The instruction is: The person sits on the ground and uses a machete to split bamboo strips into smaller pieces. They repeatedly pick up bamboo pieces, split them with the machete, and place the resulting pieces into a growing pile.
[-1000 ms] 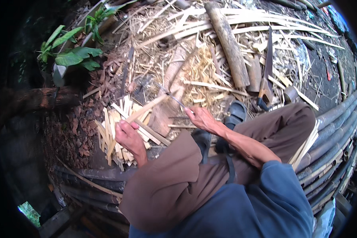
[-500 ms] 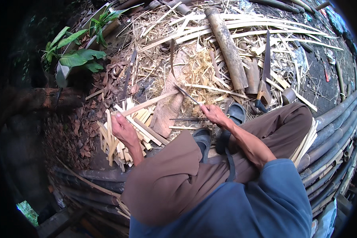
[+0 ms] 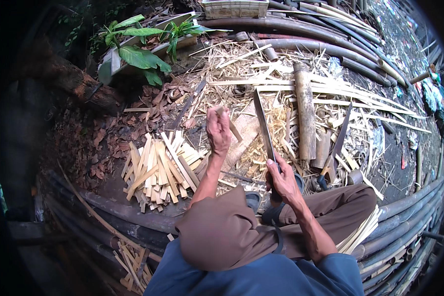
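My left hand [image 3: 219,132] is raised over the left side of a worn wooden block [image 3: 245,129], fingers closed round a short brown bamboo strip [image 3: 236,132] whose end sticks out to the right. To its right, my right hand [image 3: 282,180] grips a long knife [image 3: 265,123] by the handle, in front of my knees. The blade points up and away from me, apart from the strip. Left of my left forearm lies a pile of split bamboo strips [image 3: 158,167]. Pale shavings [image 3: 276,130] surround the block.
Beyond the block lies a thick bamboo tube [image 3: 305,113]. A handsaw [image 3: 341,135] rests to its right, and another long dark blade [image 3: 190,104] lies at left. Long split strips [image 3: 370,96] stretch across the far ground. Dark bamboo poles [image 3: 404,202] flank me. A pale crate [image 3: 235,9] stands far off.
My left hand has moved up and right, and the strip it holds now shows only a short end. The knife has swung from low over the block to pointing up and away.
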Demonstrator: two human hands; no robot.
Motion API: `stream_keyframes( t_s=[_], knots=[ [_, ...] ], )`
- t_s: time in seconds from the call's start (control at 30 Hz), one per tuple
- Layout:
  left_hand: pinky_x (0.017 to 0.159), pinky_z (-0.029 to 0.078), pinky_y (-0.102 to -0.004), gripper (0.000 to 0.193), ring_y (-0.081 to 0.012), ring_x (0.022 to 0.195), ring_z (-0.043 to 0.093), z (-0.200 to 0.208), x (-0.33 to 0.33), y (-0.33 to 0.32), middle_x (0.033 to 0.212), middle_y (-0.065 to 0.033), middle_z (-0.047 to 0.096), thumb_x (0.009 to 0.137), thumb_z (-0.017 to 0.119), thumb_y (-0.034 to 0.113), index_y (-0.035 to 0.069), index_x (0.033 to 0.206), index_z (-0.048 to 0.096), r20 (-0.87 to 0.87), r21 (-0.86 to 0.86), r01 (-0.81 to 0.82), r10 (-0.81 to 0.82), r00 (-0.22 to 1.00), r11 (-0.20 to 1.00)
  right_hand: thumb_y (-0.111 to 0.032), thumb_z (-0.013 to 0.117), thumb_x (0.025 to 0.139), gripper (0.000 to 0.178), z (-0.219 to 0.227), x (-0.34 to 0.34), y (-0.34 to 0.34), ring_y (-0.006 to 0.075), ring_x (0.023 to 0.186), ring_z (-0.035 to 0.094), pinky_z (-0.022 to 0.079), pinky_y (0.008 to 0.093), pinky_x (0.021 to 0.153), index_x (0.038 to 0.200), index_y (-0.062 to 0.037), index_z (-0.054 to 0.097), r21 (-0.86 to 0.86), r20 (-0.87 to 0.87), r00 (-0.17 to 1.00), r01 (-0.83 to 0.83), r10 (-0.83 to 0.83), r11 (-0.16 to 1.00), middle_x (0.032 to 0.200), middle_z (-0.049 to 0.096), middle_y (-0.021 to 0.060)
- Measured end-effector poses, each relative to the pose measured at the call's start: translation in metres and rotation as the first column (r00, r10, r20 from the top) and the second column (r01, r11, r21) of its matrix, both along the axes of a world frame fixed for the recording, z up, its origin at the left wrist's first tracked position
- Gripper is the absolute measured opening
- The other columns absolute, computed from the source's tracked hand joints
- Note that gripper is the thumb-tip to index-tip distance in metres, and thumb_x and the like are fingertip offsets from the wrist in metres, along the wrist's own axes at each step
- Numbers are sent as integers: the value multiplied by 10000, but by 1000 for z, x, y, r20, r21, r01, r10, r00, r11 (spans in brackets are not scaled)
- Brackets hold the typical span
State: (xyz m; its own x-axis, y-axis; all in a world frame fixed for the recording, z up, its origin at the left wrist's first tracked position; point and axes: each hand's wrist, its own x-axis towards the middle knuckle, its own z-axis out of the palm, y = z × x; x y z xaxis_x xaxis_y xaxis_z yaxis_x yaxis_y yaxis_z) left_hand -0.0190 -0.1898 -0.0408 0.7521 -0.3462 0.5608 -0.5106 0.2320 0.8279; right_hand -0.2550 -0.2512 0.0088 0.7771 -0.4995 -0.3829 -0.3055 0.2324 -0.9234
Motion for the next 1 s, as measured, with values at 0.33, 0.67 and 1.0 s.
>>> stream_keyframes(
  t_s=[0.33, 0.67, 1.0],
  knots=[
    [787, 324, -303, 505, -133, 784, 388, 7, -48, -8, 792, -12, 418, 1076, 352, 462, 34, 886, 541, -322, -270, 378, -453, 831, 886, -293, 428, 1053, 551, 62, 11, 3, 94, 731, 492, 463, 255, 691, 1537, -46, 338, -212, 153, 988, 25, 8, 977, 950, 599, 65],
    [814, 402, -290, 475, -74, 851, 471, -29, -66, 2, 907, 26, 540, 1018, 495, 498, 36, 1025, 602, -435, -190, 516, -543, 719, 835, -521, 388, 1048, 440, 76, 23, 14, 94, 457, 481, 409, 246, 403, 929, -101, 441, 151, 64, 998, -5, -4, 989, 640, 499, 11],
    [658, 347, -232, 468, -58, 726, 399, -20, -74, -6, 769, 53, 468, 1047, 442, 487, 77, 853, 557, -382, -123, 441, -452, 806, 889, -467, 359, 1066, 444, 79, 22, 15, 92, 491, 495, 405, 259, 418, 1042, -60, 534, 188, 20, 1000, 10, -14, 982, 647, 492, 7]
  ],
)
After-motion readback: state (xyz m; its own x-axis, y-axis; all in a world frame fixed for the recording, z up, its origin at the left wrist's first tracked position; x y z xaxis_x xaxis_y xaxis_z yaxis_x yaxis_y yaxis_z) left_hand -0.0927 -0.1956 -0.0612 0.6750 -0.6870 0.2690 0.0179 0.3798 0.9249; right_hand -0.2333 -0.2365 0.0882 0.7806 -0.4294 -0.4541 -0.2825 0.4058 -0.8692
